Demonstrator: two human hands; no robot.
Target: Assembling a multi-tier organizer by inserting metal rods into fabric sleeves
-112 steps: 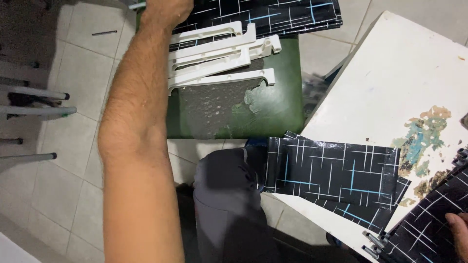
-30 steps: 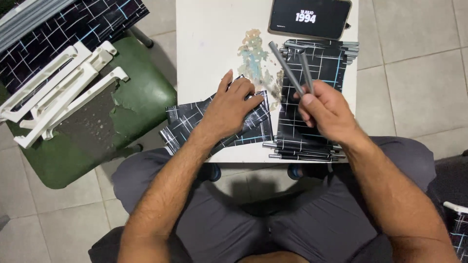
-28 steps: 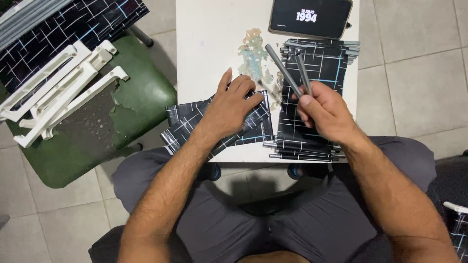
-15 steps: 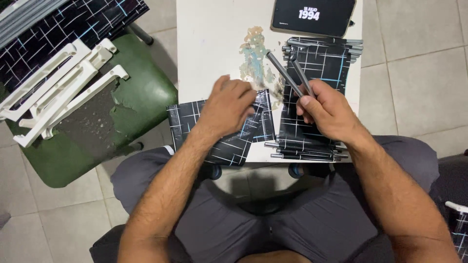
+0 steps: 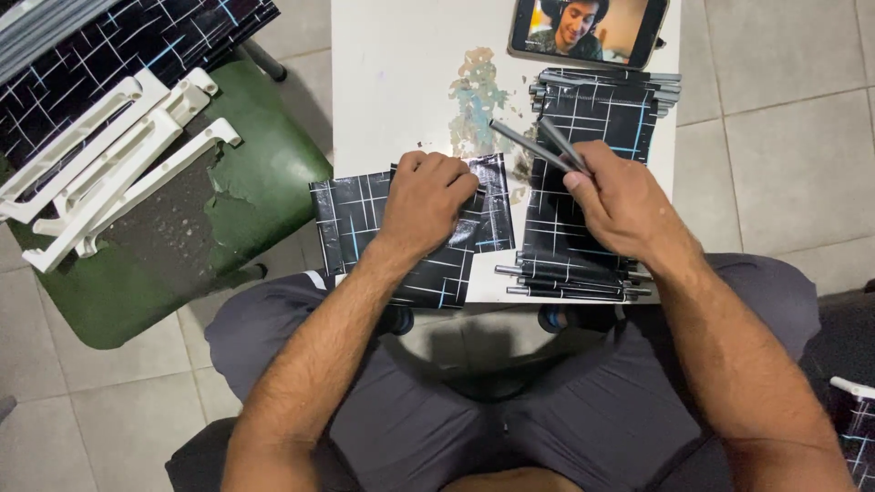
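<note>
My left hand lies palm down on a stack of black patterned sheets at the near edge of a small white table, fingers curled over the top sheet. My right hand grips two thin grey rods that point up and to the left. It hovers over a taller pile of the same black sheets, which have grey rods fitted along their near and far ends.
A phone with a lit screen rests at the table's far edge. A patch of peeled paint marks the tabletop. To the left stands a worn green chair carrying white plastic rails and more black sheet. Tiled floor surrounds everything.
The view has shifted closer to the table. My left hand has curled its fingers and pulled the top sheet toward the middle. The phone's screen now shows a different picture.
</note>
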